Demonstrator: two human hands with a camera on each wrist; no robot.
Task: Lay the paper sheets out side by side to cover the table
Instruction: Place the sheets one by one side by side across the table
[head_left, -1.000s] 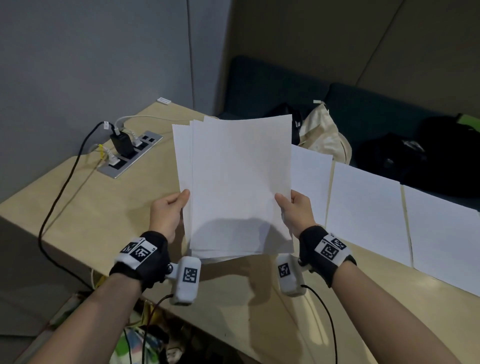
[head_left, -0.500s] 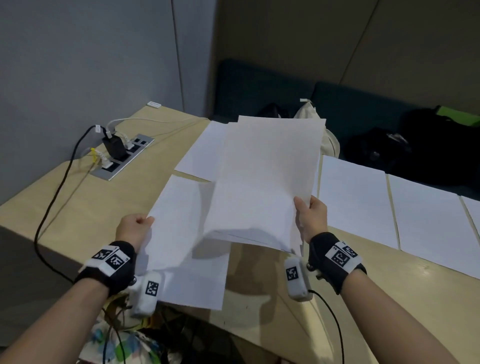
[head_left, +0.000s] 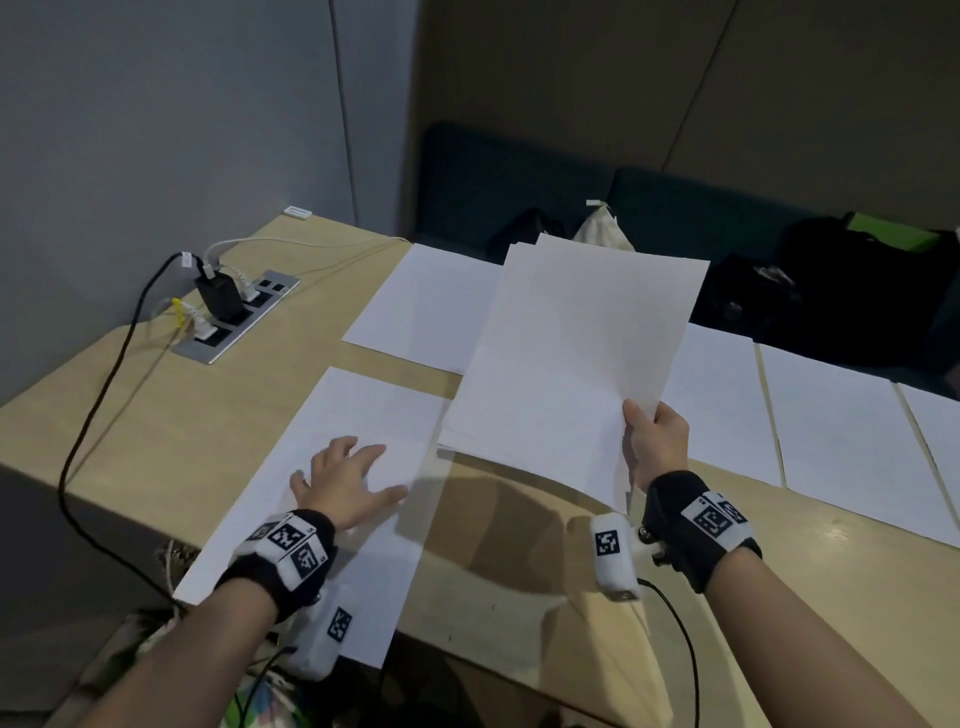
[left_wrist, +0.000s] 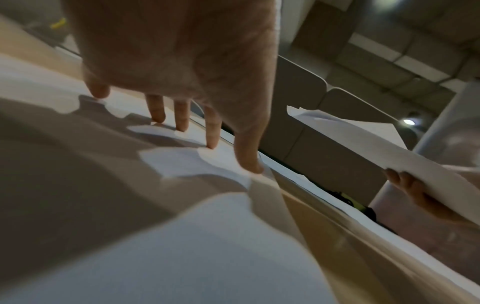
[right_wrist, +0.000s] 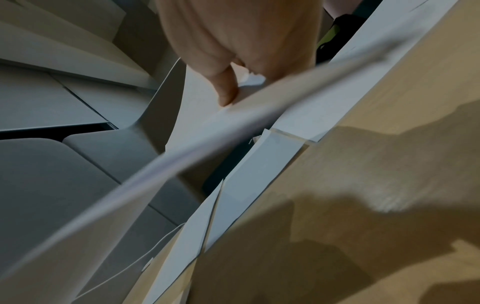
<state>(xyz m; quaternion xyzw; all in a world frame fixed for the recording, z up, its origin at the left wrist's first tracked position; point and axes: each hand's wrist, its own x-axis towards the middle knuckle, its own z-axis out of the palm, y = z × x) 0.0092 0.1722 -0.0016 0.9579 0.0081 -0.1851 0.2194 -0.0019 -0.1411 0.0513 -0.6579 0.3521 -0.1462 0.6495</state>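
the left hand (head_left: 345, 480) is lying flat, its fingers (left_wrist: 211, 131) spread straight and pressing a single sheet (head_left: 332, 415) onto the surface (head_left: 156, 431). the right hand (head_left: 657, 441) is pinching the stack of sheets (head_left: 576, 364) at its edge, thumb on top, holding it above the surface. beyond the fingers, more laid sheets (head_left: 841, 431) are lying side by side.

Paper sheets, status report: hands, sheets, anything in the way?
Left hand flat, pressing near sheet onto table. Right hand grips remaining stack, raised. Power strip and cables at far left corner.
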